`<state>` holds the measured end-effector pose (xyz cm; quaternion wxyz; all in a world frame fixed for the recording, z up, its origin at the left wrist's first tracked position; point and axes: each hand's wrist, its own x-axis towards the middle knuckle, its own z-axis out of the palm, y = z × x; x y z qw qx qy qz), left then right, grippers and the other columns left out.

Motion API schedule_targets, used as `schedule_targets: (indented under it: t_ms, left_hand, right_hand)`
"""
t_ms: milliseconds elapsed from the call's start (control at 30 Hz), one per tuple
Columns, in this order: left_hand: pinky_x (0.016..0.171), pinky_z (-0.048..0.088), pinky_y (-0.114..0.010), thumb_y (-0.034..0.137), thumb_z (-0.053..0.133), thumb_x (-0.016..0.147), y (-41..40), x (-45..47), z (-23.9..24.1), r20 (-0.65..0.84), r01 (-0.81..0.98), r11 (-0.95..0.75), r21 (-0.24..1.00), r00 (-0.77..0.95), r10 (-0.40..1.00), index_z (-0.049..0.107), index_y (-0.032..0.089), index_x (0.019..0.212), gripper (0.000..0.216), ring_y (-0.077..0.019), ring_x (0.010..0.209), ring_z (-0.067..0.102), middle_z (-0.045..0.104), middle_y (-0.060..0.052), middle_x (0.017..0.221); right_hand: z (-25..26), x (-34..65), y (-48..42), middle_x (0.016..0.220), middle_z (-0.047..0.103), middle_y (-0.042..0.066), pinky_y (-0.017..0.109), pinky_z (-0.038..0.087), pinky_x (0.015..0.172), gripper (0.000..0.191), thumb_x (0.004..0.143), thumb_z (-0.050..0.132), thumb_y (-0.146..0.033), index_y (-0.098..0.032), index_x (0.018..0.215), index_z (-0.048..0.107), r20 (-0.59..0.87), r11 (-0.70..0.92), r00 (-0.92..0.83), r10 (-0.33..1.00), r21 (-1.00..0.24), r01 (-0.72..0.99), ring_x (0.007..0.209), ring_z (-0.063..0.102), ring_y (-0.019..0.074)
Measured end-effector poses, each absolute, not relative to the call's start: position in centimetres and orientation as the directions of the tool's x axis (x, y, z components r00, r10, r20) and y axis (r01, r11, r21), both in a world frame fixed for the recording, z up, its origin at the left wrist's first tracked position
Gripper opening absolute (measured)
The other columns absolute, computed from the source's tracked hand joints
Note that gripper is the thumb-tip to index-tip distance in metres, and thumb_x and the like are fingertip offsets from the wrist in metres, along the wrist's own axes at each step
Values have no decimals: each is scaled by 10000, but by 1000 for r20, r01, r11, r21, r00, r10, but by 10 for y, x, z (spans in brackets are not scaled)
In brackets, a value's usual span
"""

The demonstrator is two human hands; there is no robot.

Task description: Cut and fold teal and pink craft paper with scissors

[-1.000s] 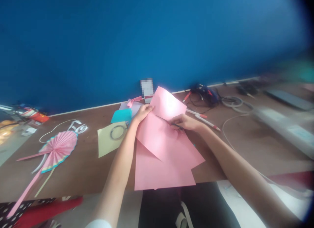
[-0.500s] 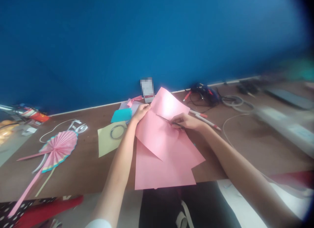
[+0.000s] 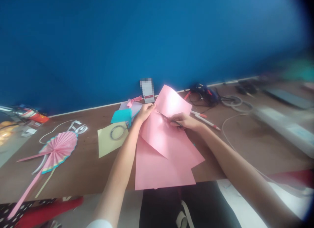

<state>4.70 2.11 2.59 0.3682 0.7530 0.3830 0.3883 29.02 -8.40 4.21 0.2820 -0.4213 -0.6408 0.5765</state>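
My left hand is closed on the left edge of a raised pink paper sheet, thumb on top. A slit runs into this sheet from its right side, and its upper part curls up. In my right hand is a pair of scissors, its blades lying along the slit and pointing left toward my left hand. More pink paper lies flat on the table beneath, reaching its front edge. Left of my left forearm lies a yellow-green sheet with a ring-shaped roll on it.
A pleated pink fan with long strips lies at left. Turquoise paper and a small stand are behind my left hand. Markers, tangled cables and a white power strip lie at right, before a blue wall.
The raised pink sheet and my left hand have shifted slightly right and up. The scissors' blades now show more clearly in the slit; my right hand has barely moved.
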Motion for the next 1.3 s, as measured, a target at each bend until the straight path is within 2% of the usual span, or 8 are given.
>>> schedule_targets:
  t_ms: [433,633,900,1300]
  left_hand:
    - [640,378,-242,549,479,845,20,53,27,308,298,-454,840,426,850,609,144,740,438,-135,680,496,555,-4,689]
    - [725,405,-237,526,495,844,21,54,27,320,260,-450,854,418,850,639,145,804,409,-146,769,551,622,-13,789]
    - [660,385,-241,493,501,846,22,48,30,315,251,-467,848,470,825,589,147,737,373,-129,676,501,551,4,684]
    - [689,378,-239,445,523,840,24,45,30,308,252,-482,839,509,804,605,133,774,329,-140,720,521,581,-9,723]
  right_hand:
    - [43,290,-83,596,577,2,217,381,403,515,660,747,-495,-120,1004,671,-139,-52,-483,865,-981,189,449,493,93]
    - [45,288,-85,605,576,3,217,384,411,531,652,751,-487,-116,1022,670,-132,-58,-482,866,-984,166,456,490,89]
    - [40,288,-84,614,574,-1,207,359,391,493,675,737,-471,-124,1019,674,-123,-46,-475,871,-984,170,449,489,85]
    - [41,290,-83,547,548,-19,193,332,358,488,696,709,-481,-112,1014,677,-122,-9,-462,879,-971,240,400,453,72]
